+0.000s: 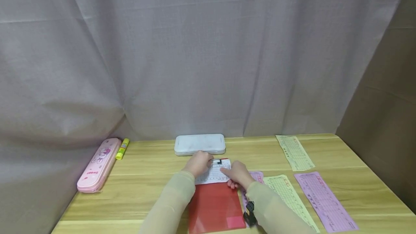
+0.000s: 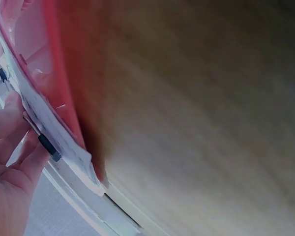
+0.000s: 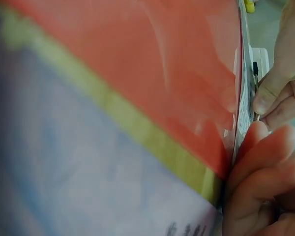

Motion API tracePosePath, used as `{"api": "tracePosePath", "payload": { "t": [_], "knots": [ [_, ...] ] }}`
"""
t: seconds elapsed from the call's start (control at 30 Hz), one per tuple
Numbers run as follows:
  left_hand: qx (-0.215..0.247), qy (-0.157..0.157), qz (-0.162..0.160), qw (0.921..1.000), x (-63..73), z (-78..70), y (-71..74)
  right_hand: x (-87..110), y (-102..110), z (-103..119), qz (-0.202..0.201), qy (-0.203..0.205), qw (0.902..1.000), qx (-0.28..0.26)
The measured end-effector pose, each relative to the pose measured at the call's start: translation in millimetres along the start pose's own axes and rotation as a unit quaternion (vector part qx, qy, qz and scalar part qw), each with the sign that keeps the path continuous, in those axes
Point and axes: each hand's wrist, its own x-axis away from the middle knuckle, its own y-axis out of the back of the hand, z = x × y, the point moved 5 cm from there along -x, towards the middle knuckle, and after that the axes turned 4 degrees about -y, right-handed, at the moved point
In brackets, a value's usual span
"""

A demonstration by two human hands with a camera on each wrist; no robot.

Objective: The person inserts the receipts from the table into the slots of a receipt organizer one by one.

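A red clipboard (image 1: 214, 205) lies in front of the person, with a white printed sheet (image 1: 209, 178) across its upper part. At the top, the left hand (image 1: 197, 164) pinches the clipboard's metal clip (image 2: 33, 123), which has black ends, between thumb and fingers. The right hand (image 1: 239, 174) holds the sheet at its right side. Its thumb lies over the paper, while its other fingers (image 3: 265, 167) curl at the board's right edge. In the left wrist view the sheet (image 2: 49, 123) runs along the red board, under the clip.
Behind the clipboard stands a white case (image 1: 199, 143). To the left are a pink pencil case (image 1: 99, 165) and a yellow glue stick (image 1: 122, 149). Purple slips (image 1: 325, 199) and yellow-green slips (image 1: 294, 151) lie at the right. A grey curtain (image 1: 195, 64) hangs behind the table.
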Motion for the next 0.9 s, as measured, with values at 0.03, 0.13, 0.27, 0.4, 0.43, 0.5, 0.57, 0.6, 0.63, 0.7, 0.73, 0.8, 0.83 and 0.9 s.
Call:
{"api": "tracePosePath", "payload": {
  "t": [0.03, 0.13, 0.27, 0.4, 0.43, 0.5, 0.57, 0.6, 0.63, 0.7, 0.73, 0.8, 0.83, 0.9],
  "knots": [
    [-0.001, 0.003, 0.001, 1.0000, -0.3, 0.0, -0.3, 0.0, 0.3, 0.4, -0.001, 0.000, 1.0000, 0.000],
    [0.000, 0.012, 0.005, 0.9999, -1.1, 0.0, -0.6, 0.6, 1.2, 2.2, -0.002, 0.003, 1.0000, 0.005],
    [0.006, 0.021, 0.010, 0.9997, -1.5, 0.8, -0.6, 0.5, 1.6, 4.0, -0.004, 0.009, 0.9999, 0.014],
    [0.019, 0.029, 0.013, 0.9993, -0.9, 2.4, -0.7, -0.9, 1.3, 4.1, -0.003, 0.010, 0.9998, 0.018],
    [0.024, 0.030, 0.012, 0.9992, -0.5, 2.7, -0.4, -1.1, 1.3, 4.0, -0.003, 0.011, 0.9997, 0.020],
    [0.035, 0.032, 0.010, 0.9988, 0.4, 3.3, 0.3, -1.3, 1.4, 3.5, -0.001, 0.013, 0.9996, 0.024],
    [0.047, 0.034, 0.009, 0.9983, 1.3, 4.0, 0.6, -1.0, 1.6, 2.4, 0.002, 0.012, 0.9996, 0.025],
    [0.054, 0.035, 0.010, 0.9979, 1.7, 4.4, 0.5, -0.9, 1.5, 1.5, 0.004, 0.011, 0.9997, 0.022],
    [0.061, 0.035, 0.011, 0.9975, 2.1, 4.7, 0.4, -0.3, 1.7, 1.1, 0.006, 0.011, 0.9998, 0.019],
    [0.073, 0.035, 0.012, 0.9967, 2.8, 5.4, 0.2, 0.9, 1.8, 0.0, 0.007, 0.010, 0.9999, 0.010],
    [0.079, 0.035, 0.013, 0.9962, 3.2, 5.9, 0.2, 1.6, 1.8, -0.1, 0.008, 0.011, 0.9999, 0.005],
    [0.096, 0.034, 0.011, 0.9948, 4.1, 7.1, 0.1, 2.9, 1.7, 0.0, 0.009, 0.014, 0.9999, -0.003],
    [0.107, 0.034, 0.009, 0.9937, 4.5, 8.0, 0.3, 3.5, 1.7, 0.4, 0.008, 0.018, 0.9998, -0.005],
    [0.125, 0.035, 0.006, 0.9915, 5.3, 9.9, 0.9, 4.1, 1.6, 0.7, 0.009, 0.021, 0.9997, -0.009]
  ]
}}
